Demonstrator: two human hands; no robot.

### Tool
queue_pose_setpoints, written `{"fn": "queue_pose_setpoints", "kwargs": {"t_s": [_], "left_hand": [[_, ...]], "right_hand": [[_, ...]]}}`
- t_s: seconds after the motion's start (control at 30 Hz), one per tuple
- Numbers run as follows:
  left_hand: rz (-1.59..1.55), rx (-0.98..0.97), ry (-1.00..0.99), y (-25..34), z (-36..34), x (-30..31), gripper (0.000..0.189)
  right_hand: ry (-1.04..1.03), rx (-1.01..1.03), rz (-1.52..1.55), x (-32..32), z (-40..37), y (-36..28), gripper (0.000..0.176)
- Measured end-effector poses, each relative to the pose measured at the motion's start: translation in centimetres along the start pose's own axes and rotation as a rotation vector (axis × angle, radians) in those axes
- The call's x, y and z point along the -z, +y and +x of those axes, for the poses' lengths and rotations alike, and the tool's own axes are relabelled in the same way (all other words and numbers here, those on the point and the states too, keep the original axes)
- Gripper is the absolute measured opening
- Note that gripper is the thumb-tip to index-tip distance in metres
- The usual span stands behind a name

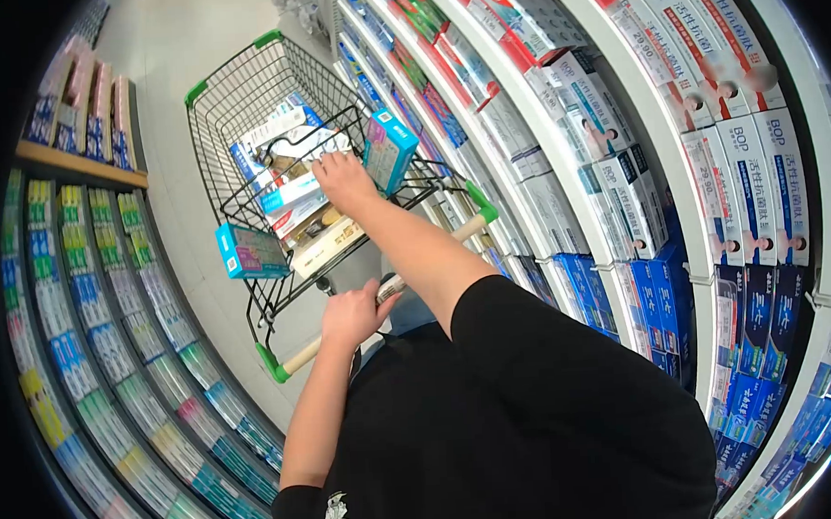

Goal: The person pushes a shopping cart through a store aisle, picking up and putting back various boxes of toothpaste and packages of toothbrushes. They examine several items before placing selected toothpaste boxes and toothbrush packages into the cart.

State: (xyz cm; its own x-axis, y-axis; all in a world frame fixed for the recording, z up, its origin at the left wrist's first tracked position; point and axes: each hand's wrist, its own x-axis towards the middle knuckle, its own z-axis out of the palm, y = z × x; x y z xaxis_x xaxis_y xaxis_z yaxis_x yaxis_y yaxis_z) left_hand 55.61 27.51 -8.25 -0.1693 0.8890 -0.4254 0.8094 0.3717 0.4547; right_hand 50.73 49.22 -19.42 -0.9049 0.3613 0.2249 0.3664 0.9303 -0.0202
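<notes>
My left hand (pixel 351 316) is closed around the middle of the shopping cart handle (pixel 299 357). My right hand (pixel 345 181) reaches over the handle into the cart, its fingers curled at the end of a white-and-blue box (pixel 292 192). The fingertips are partly hidden. Beneath and around that hand lie several packages, among them a cream-coloured box (pixel 327 247) near the handle. A teal box (pixel 390 149) stands at the cart's right side, and another teal box (pixel 251 251) is at its left side.
The black wire shopping cart (pixel 208 148) has green corners. Along the right runs a shelf (pixel 573 160) stacked with toothpaste boxes (pixel 755 184). Racks of packaged toothbrushes (pixel 76 348) line the left side. Pale floor (pixel 163 94) runs between cart and left racks.
</notes>
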Motion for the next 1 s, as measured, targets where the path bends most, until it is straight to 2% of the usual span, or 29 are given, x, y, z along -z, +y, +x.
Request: {"fn": "queue_pose_setpoints", "kwargs": {"t_s": [0.03,0.13,0.17,0.27,0.4,0.47,0.6,0.67,0.73,0.83,0.97,1.0], "left_hand": [[-0.002,-0.004,0.000,-0.3,0.6,0.6,0.055],[0.001,0.008,-0.004,-1.7,2.4,1.7,0.053],[0.006,0.007,-0.004,-2.3,3.0,1.9,0.052],[0.056,-0.013,0.013,-3.9,4.9,3.1,0.054],[0.077,-0.009,0.051,-5.7,6.8,5.0,0.055],[0.084,-0.002,0.053,-6.7,7.5,5.9,0.054],[0.077,-0.019,0.067,-8.0,9.0,7.5,0.053],[0.077,-0.017,0.051,-8.6,9.6,8.4,0.052],[0.084,-0.003,0.030,-8.8,10.1,9.2,0.051],[0.112,0.013,0.021,-9.4,10.6,10.0,0.051],[0.126,-0.009,0.024,-10.6,11.2,9.9,0.051],[0.125,-0.017,0.034,-10.7,11.3,10.4,0.051]], "right_hand": [[0.150,0.018,-0.036,-0.3,0.8,0.6,0.025],[0.016,0.074,0.107,-0.6,3.7,2.4,0.017],[0.125,0.090,0.152,-0.7,4.3,2.8,0.012],[0.239,0.103,0.211,1.6,5.5,4.1,0.014],[0.347,0.007,0.415,12.6,3.3,7.2,0.025],[0.326,-0.127,0.504,17.4,0.1,9.5,0.049],[0.404,-0.379,0.377,22.5,-7.6,15.4,0.047],[0.448,-0.524,0.245,24.5,-11.5,17.6,0.055],[0.464,-0.594,-0.005,27.0,-14.1,19.4,0.054],[0.475,-0.716,-0.232,29.8,-15.8,20.6,0.050],[0.303,-1.041,-0.301,30.4,-16.1,21.3,0.049],[0.304,-1.030,-0.362,30.3,-16.0,21.6,0.048]]}}
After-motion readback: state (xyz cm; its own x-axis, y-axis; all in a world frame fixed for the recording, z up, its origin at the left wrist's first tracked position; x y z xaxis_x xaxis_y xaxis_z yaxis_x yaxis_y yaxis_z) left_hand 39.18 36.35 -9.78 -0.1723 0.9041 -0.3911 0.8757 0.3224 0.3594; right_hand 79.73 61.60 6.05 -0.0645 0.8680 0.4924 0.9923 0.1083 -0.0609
